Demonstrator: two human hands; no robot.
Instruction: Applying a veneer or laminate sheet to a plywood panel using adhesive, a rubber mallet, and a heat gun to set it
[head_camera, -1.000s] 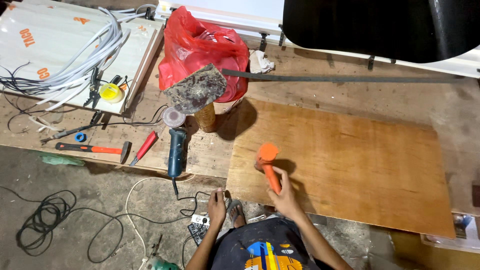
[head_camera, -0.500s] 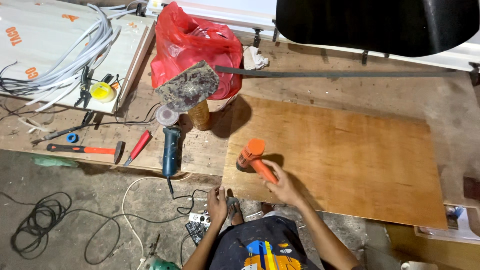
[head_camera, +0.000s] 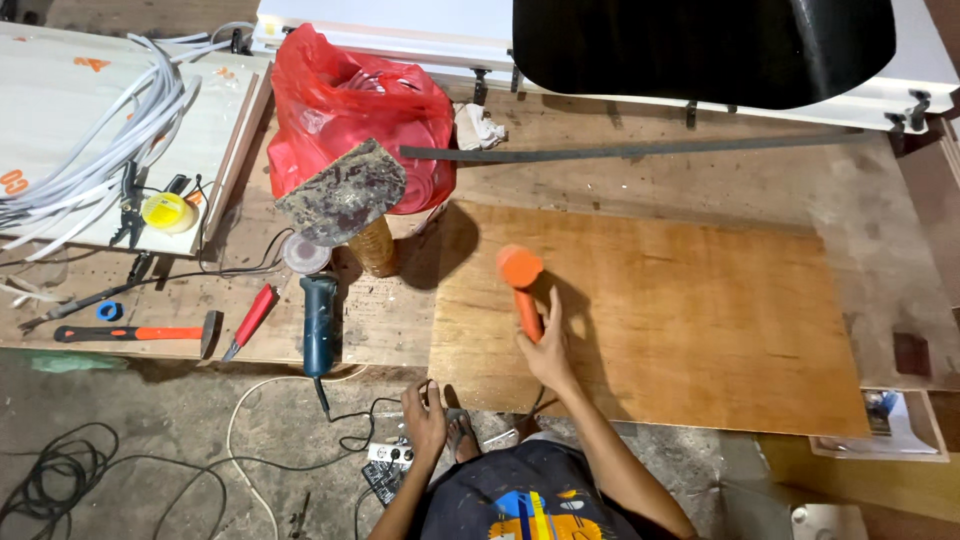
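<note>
- Orange mallet (head_camera: 523, 290) stands over the near left part of the plywood sheet (head_camera: 700, 310), head up and away from the person; whether the head touches the wood is hard to tell.
- Its handle's lower end is hidden inside the right hand (head_camera: 546, 350), which is clenched around it.
- Left hand (head_camera: 424, 420) hangs below the bench edge over the floor, fingers loosely curled and holding nothing that can be made out; it is near a white power strip (head_camera: 392, 455), partly covered by the arm.
- Just left of the sheet lie a blue angle grinder (head_camera: 318, 312), a red-handled screwdriver (head_camera: 252, 318) and a hammer (head_camera: 135, 333).
- Behind them a dirty trowel (head_camera: 342, 192) overlaps a red plastic bag (head_camera: 360, 115).
- White cables (head_camera: 95, 160) run off the left edge.
</note>
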